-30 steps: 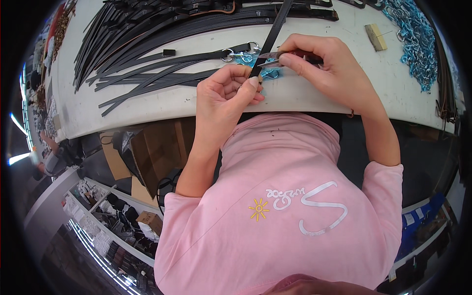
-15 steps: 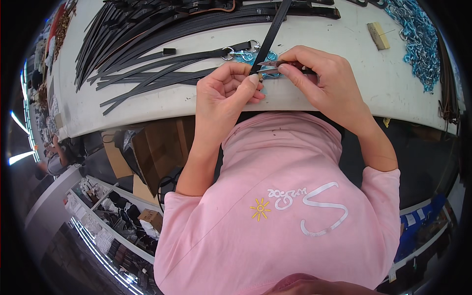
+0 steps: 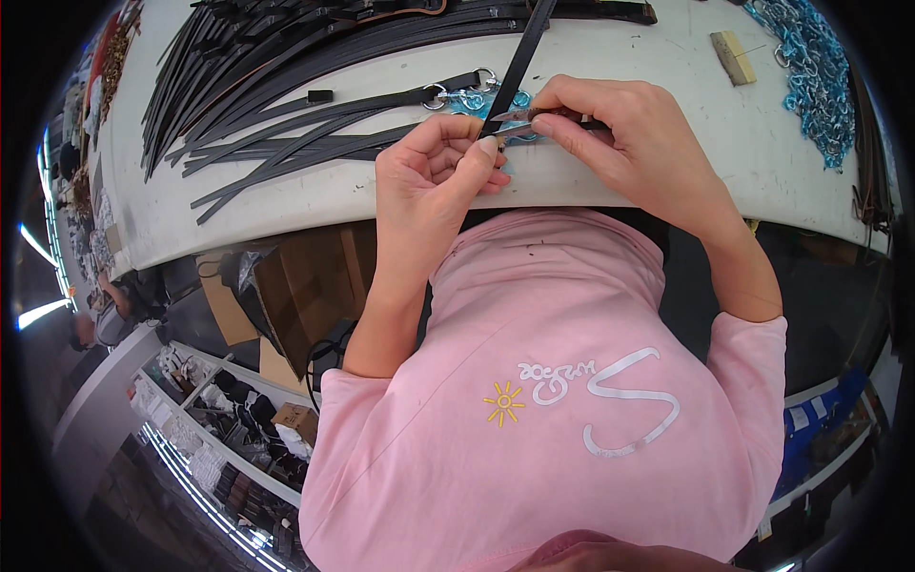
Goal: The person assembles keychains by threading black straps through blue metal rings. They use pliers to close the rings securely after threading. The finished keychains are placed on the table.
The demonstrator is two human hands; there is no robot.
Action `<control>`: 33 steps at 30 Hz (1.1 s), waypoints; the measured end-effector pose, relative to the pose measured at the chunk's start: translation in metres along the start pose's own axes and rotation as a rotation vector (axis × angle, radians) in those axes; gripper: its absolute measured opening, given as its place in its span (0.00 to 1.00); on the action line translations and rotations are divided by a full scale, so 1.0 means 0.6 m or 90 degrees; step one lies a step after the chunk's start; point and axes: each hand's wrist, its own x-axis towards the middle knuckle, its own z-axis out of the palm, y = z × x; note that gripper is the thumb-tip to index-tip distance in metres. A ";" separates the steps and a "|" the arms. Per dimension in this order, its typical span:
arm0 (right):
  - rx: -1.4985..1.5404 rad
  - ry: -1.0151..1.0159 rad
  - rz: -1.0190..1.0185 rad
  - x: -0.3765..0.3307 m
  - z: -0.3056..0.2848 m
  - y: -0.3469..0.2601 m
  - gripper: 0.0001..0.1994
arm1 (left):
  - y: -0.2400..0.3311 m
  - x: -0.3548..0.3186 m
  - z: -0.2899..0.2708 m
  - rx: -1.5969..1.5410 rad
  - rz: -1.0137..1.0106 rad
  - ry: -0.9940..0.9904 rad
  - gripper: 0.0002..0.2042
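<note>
Presently, the left hand (image 3: 424, 181) pinches one strap (image 3: 520, 69), thumb against fingers; the right hand (image 3: 637, 133), fingers curled, grips one snips (image 3: 516, 116), two blades at the strap near the left thumb.

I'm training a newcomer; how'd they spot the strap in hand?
Over the white table, find the left hand. It pinches a black strap running to the picture's top; unlike the straps lying nearby, this one has snips, in the right hand, close to the pinch.

Wkshop: blk straps (image 3: 219, 71), chains (image 3: 818, 86) on wht bench (image 3: 610, 48); shelves (image 3: 219, 439).
</note>
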 end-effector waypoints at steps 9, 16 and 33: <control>-0.001 -0.082 -0.002 0.023 -0.020 0.002 0.08 | -0.001 0.000 0.005 -0.004 0.007 0.013 0.08; -0.043 -0.091 -0.067 0.038 -0.027 0.011 0.09 | -0.001 0.001 -0.001 -0.006 0.003 -0.009 0.09; -0.160 -0.067 -0.190 0.057 -0.039 -0.012 0.05 | 0.000 0.001 -0.002 0.002 0.003 -0.021 0.08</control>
